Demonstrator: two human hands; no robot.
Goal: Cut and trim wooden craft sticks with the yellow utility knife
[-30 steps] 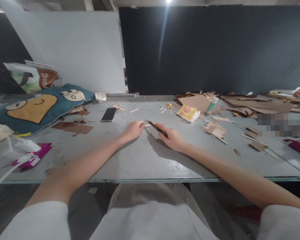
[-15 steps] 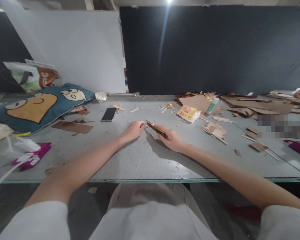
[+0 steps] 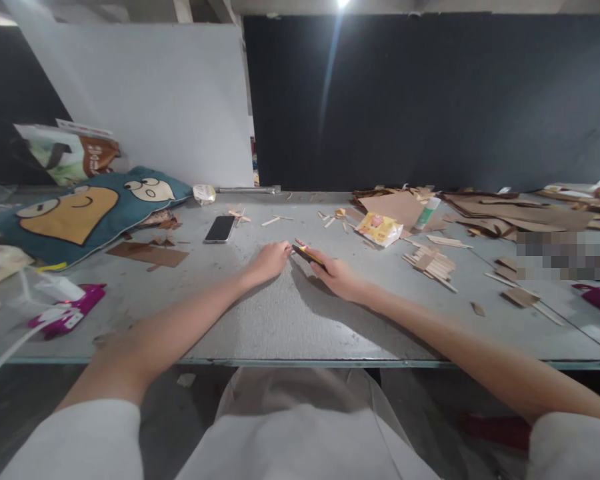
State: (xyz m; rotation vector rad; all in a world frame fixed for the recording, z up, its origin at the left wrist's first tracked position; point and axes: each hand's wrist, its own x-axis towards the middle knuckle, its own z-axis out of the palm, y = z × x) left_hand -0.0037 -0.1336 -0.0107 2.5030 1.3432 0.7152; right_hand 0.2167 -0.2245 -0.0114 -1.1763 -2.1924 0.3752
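Note:
My right hand [image 3: 336, 275] is wrapped round a black and yellow utility knife [image 3: 310, 256], its tip pointing up and left. Close to that tip, my left hand [image 3: 273, 260] is closed in a pinch over the grey table [image 3: 280, 320]. What its fingertips grip is too small to make out. A phone [image 3: 220, 229] lies beyond my left forearm. Thin wooden sticks [image 3: 277, 220] are scattered past my hands. To the right of my right hand is a bundle of sticks [image 3: 433, 265] with a cardboard piece across it.
On the left are a teal cushion [image 3: 100, 210], a brown cardboard strip [image 3: 147, 254] and a magenta power strip [image 3: 70, 317] with white cables. A yellow packet [image 3: 379, 229], a glue stick [image 3: 427, 213] and stacked cardboard [image 3: 520, 212] lie at the back right.
The knife has turned slightly and its body shows less in my right hand. My left hand stays pinched close to its tip. The whole view has shifted a little.

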